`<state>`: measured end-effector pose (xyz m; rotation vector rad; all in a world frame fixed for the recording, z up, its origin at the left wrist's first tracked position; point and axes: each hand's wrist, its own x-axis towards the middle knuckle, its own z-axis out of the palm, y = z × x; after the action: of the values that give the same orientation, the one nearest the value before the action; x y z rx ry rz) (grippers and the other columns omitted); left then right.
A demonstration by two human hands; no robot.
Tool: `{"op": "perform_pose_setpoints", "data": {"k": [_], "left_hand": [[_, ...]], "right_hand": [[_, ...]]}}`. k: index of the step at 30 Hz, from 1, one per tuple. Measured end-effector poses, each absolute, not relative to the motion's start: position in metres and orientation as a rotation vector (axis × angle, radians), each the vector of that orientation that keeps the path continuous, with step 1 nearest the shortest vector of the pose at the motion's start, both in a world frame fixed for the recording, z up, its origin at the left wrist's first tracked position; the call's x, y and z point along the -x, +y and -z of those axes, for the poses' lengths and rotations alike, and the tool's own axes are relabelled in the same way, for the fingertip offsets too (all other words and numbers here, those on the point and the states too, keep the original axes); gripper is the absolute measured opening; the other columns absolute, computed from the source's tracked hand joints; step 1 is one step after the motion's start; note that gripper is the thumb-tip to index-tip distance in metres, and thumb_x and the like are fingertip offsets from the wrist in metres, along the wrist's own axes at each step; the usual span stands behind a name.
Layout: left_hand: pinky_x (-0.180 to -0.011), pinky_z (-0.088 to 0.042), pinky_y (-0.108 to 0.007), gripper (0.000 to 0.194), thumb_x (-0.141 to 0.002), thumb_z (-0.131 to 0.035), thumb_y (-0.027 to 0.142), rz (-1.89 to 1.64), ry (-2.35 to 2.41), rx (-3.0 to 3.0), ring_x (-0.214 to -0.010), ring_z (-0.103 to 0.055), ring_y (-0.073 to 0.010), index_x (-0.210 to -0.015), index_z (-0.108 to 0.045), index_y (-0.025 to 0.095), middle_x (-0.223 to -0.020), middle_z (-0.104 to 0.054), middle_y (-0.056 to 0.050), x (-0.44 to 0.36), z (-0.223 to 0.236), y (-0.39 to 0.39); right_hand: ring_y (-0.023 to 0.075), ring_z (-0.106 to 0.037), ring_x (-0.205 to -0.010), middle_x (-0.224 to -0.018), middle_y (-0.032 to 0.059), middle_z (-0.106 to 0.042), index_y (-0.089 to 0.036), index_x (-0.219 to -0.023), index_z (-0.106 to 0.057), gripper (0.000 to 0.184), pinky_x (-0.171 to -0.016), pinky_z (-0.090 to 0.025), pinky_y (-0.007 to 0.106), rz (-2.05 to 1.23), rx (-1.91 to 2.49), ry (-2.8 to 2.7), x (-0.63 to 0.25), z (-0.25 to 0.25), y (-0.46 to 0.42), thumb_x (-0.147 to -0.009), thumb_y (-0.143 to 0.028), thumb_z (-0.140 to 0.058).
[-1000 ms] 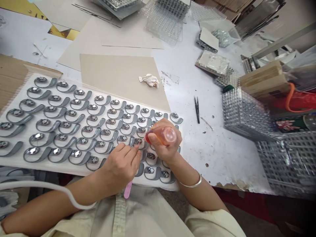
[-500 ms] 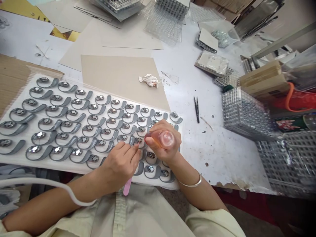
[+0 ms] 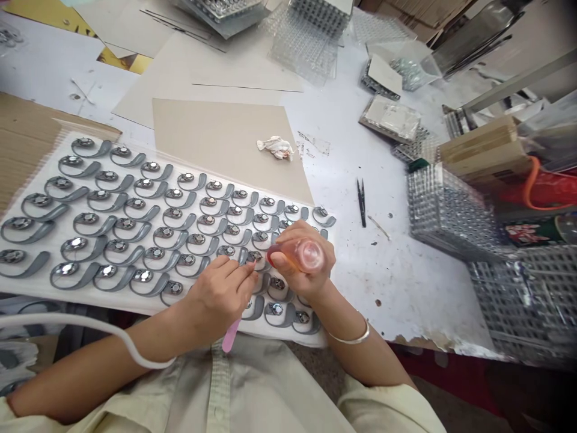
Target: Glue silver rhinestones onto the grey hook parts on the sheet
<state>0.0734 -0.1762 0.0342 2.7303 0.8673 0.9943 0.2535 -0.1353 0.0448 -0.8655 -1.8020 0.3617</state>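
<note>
Rows of grey curved bands, each with a round, shiny, stone-set head [image 3: 145,183], lie on a white padded board [image 3: 58,141]. My right hand [image 3: 306,255] wraps round a translucent orange-red bottle [image 3: 310,255], its round base facing up towards me and its other end hidden. My left hand [image 3: 223,288] is closed, thumb and fingertips pinched beside one of the stone-set heads [image 3: 253,257] just left of the bottle. Out from under that hand sticks a pink rounded stick [image 3: 231,335], apparently held in the palm; its other end is hidden.
Black tweezers [image 3: 361,202] and a thin stick [image 3: 379,228] lie right of the board. Crumpled white tissue [image 3: 276,148] rests on a beige card [image 3: 216,129]. Stacked clear trays [image 3: 444,204] stand at the right. A white cable [image 3: 90,322] crosses my left forearm.
The view has shifted slightly, so the table's contents sit a little further right. Both hands stay at the same spot over the board, the bottle still gripped. The pink stick has tilted slightly.
</note>
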Motion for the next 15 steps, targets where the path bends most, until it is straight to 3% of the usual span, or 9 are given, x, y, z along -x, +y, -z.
{"op": "perform_pose_setpoints", "data": {"k": [5,15], "left_hand": [[-0.063,-0.048,-0.034,0.019,-0.084,-0.054,0.003,-0.971,0.851,-2.581,-0.076,-0.063,-0.0194,-0.102,-0.056,0.008,-0.09,-0.069,-0.012,-0.064,-0.021,-0.175],[-0.065,-0.051,-0.029,0.019,-0.083,-0.053,0.0,-1.094,0.846,-2.419,-0.075,-0.067,-0.016,-0.096,-0.058,0.012,-0.09,-0.072,-0.009,-0.065,-0.023,-0.165]], "right_hand": [[0.0157,-0.053,-0.056,-0.063,0.0023,-0.058,-0.019,-0.08,-0.058,0.009,-0.049,-0.045,0.031,-0.399,0.866,-1.786,-0.254,-0.043,-0.135,-0.077,-0.022,-0.066],[0.0155,-0.053,-0.057,-0.062,0.0019,-0.058,-0.019,-0.078,-0.058,0.009,-0.05,-0.046,0.031,-0.441,0.877,-1.76,-0.254,-0.044,-0.136,-0.077,-0.023,-0.066]]}}
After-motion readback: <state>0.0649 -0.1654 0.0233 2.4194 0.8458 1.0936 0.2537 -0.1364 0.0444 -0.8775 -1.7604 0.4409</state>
